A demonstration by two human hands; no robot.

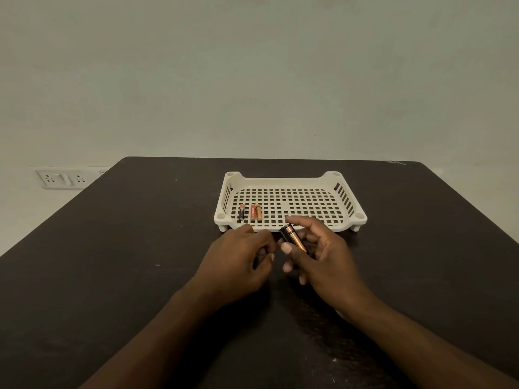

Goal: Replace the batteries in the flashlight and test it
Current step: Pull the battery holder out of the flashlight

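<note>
The tray (290,204) stands on the table (112,248), towards the far edge and slightly right of centre. Three batteries lie inside the tray at its near left corner, side by side: the left battery (241,212) sits slightly apart from the middle battery (253,212), which lies against the right battery (258,213). Directly in front of the tray's near rim, the right hand (323,256) holds a larger battery (293,237) tilted above the table. The left hand (238,262) is just left of it, also in front of the tray. A wall socket (60,178) lies behind and well left of the tray, beyond the table edge.
</note>
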